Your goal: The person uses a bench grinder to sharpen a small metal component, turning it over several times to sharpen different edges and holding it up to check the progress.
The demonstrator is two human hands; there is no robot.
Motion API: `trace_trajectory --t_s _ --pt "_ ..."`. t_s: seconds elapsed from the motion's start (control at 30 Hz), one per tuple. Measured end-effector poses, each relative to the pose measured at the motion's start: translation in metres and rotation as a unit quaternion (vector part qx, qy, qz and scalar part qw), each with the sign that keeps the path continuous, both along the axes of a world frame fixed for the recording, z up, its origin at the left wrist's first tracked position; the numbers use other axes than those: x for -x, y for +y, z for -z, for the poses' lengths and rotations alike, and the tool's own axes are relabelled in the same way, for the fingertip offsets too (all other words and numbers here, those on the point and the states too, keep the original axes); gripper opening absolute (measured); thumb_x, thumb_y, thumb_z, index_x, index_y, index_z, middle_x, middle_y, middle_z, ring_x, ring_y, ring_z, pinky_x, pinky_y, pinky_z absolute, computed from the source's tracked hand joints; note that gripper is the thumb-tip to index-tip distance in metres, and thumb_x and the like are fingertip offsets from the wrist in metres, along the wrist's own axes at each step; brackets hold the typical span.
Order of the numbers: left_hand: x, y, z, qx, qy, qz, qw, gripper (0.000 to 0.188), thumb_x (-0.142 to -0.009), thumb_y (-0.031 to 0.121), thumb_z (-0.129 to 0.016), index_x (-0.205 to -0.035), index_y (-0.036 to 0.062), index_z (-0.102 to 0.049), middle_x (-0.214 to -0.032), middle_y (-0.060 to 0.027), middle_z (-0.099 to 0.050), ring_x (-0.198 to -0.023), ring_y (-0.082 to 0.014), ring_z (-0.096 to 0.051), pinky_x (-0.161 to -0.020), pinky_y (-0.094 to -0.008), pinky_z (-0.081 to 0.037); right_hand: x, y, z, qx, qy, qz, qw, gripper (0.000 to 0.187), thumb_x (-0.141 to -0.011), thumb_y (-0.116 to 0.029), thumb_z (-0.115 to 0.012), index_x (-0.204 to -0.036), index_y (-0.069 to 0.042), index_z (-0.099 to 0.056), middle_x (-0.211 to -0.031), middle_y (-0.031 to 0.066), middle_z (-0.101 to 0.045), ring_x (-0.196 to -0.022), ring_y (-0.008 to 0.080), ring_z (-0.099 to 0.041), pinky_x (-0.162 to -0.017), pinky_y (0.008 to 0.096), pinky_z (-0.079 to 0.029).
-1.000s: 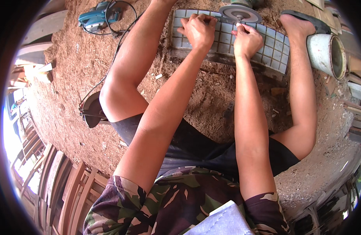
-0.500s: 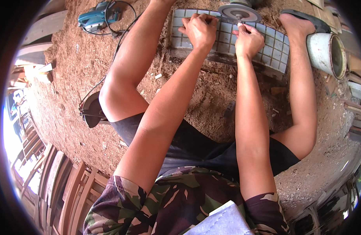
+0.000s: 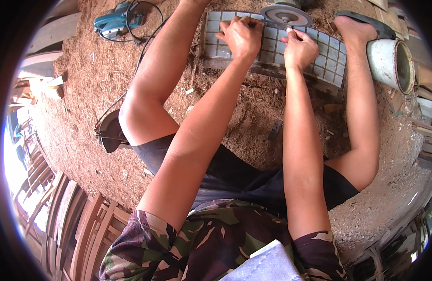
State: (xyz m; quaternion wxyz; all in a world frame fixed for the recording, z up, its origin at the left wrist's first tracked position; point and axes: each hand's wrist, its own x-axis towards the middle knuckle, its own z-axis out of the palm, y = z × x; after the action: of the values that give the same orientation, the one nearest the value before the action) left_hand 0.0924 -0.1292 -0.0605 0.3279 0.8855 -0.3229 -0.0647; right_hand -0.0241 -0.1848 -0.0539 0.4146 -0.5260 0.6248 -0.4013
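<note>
My left hand (image 3: 242, 38) is closed, its fingers curled at the left edge of a round grey grinding wheel (image 3: 298, 18). What it grips, if anything, is hidden under the fingers. Just below the wheel's near edge, my right hand (image 3: 301, 50) is closed in a pinch. A small white tip shows at its thumb and fingertips, too small to name. Both hands hover over or rest on a slab faced with pale square tiles (image 3: 329, 61), set in a wooden edge. I cannot tell whether either hand touches the wheel.
A teal power tool (image 3: 116, 22) with a black cord lies at the far left. Near my left knee is a round dark blade (image 3: 112, 132). A whitish bucket (image 3: 383, 63) lies tipped beside my right foot. Sawdust covers the ground (image 3: 89, 112); wooden frames (image 3: 92, 234) stand at the lower left.
Both hands have shifted slightly to the right along the wheel's near edge. Their closed grips look the same, and the wheel and tiled slab have stayed in place.
</note>
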Motion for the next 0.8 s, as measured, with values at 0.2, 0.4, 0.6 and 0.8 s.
trace_trajectory --t_s 0.2,0.4,0.6,0.8 --pt "0.0021 -0.0006 0.0001 0.006 0.003 0.005 1.0 0.018 -0.086 0.04 -0.083 -0.094 0.0244 -0.085 -0.105 -0.0008 -0.075 -0.122 -0.0325 -0.052 -0.11 -0.0608 -0.028 0.0022 -0.0021 0.0018 0.01 -0.001 0.002 1.0 0.015 -0.092 -0.01 -0.079 -0.095 0.006 -0.079 -0.076 0.0133 -0.077 -0.065 0.0184 -0.077 -0.061 0.0292 -0.058" --pt "0.0039 -0.0014 0.0012 -0.001 0.008 0.002 1.0 0.018 -0.087 0.04 -0.083 -0.094 0.0242 -0.085 -0.105 0.0004 -0.075 -0.123 -0.0321 -0.05 -0.112 -0.0621 -0.026 0.0037 -0.0013 -0.0018 0.005 -0.003 0.005 1.0 0.015 -0.092 -0.01 -0.079 -0.094 0.005 -0.079 -0.075 0.0122 -0.077 -0.065 0.0175 -0.077 -0.062 0.0286 -0.058" --pt "0.0069 -0.0027 0.0017 -0.001 0.007 0.001 1.0 0.017 -0.087 0.04 -0.082 -0.094 0.0245 -0.086 -0.105 0.0007 -0.075 -0.122 -0.0323 -0.051 -0.112 -0.0619 -0.027 0.0058 -0.0022 -0.0009 0.001 -0.006 0.007 1.0 0.014 -0.092 -0.011 -0.079 -0.093 0.003 -0.08 -0.072 0.011 -0.077 -0.065 0.017 -0.077 -0.064 0.0283 -0.057" --pt "0.0084 -0.0039 0.0016 -0.001 0.012 0.0 1.0 0.017 -0.087 0.04 -0.082 -0.094 0.0251 -0.086 -0.104 0.0005 -0.075 -0.123 -0.0328 -0.051 -0.115 -0.0682 -0.023 0.0078 -0.0054 0.0045 0.003 -0.01 0.009 1.0 0.013 -0.092 -0.011 -0.079 -0.092 0.003 -0.08 -0.071 0.0109 -0.077 -0.065 0.0162 -0.077 -0.065 0.0284 -0.057"
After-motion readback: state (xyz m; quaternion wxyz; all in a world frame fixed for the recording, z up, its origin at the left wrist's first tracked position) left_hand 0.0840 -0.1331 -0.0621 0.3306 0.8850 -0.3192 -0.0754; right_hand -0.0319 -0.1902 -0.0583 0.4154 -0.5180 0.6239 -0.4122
